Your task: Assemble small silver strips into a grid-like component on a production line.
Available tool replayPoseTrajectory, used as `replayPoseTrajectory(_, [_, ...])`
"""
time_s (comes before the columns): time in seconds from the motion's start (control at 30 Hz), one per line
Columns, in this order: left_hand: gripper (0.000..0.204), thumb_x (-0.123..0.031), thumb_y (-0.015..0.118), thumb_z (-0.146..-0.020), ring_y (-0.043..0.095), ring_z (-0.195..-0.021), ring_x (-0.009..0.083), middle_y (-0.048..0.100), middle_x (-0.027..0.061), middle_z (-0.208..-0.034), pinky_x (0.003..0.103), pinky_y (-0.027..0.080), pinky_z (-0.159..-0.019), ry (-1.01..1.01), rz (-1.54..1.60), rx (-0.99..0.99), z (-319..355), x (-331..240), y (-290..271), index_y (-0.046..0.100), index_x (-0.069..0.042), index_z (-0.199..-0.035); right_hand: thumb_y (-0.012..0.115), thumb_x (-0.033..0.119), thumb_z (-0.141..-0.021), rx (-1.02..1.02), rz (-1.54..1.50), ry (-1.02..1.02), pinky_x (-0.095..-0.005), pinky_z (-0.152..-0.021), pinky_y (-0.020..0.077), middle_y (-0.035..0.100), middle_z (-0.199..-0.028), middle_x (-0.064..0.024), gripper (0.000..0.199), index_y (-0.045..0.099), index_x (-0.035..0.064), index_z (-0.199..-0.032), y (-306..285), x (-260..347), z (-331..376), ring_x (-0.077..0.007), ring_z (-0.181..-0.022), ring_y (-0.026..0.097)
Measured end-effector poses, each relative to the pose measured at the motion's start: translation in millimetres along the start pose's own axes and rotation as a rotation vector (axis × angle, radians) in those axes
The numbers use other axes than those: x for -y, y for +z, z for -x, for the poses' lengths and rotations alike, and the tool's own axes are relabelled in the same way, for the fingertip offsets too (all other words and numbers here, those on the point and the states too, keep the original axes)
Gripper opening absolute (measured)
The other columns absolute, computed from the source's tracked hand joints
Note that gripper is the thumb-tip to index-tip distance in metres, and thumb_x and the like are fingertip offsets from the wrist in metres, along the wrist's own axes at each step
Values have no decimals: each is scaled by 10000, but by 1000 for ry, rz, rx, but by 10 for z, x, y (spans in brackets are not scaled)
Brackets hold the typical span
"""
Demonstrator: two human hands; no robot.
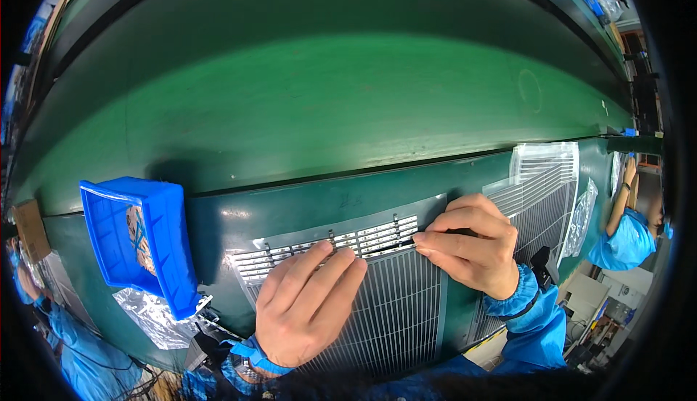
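Note:
A flat panel of dark, finely lined sheet (399, 303) lies in front of me on the dark green bench. Across its far end runs a row of narrow white strips (374, 238) with small dots and dark clips. My left hand (308, 310) rests palm down over the panel, its fingers stretched out with the tips on the strips. At the strips' right end, my right hand (475, 248) is closed in a pinch, thumb against forefinger. Whatever lies between those fingertips is too small to make out. A thin dark gap shows among the strips beside them.
Left stands a tilted blue bin (170, 230) with small brownish pieces inside, above a silvery bag (156, 321). Right are more lined sheets (541, 212) and clear plastic (581, 219). A green surface (312, 103) stretches beyond the bench. Blue-sleeved people (623, 242) work at both sides.

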State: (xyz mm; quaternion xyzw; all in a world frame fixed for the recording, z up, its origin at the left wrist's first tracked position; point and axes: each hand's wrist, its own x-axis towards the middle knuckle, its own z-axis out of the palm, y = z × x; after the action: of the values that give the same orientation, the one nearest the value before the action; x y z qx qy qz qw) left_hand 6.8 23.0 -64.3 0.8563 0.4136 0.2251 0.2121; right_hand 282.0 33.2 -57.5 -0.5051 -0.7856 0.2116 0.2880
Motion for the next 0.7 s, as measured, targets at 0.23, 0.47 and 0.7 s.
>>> replayPoseTrajectory(0.23, [511,-53,786,-707,637,-1222,294,681,46,-1250,437,518,-989,-17,-86,32,-12,-67,5,795,-104,-1216,927,77,-685,-12,-29,-13,-341,-698,576,727,-946,-37,297,848,87,-971,9,-7,-11,-236,-869,671])
replayPoseTrajectory(0.47, [549,-47,777,-703,615,-1248,294,652,45,-1286,445,503,-1014,-6,-127,54,-5,-82,17,785,-110,-1248,912,69,-695,-29,-31,-21,-343,-702,574,720,-945,-40,279,839,80,-964,33,-35,18,-241,-864,663])
replayPoseTrajectory(0.7, [551,-46,766,-703,608,-1255,308,649,57,-1283,460,507,-1020,-2,-163,71,-16,-103,11,784,-109,-1250,911,69,-694,-37,-38,-42,-344,-716,580,718,-972,-47,276,833,76,-959,35,-44,22,-247,-871,665])
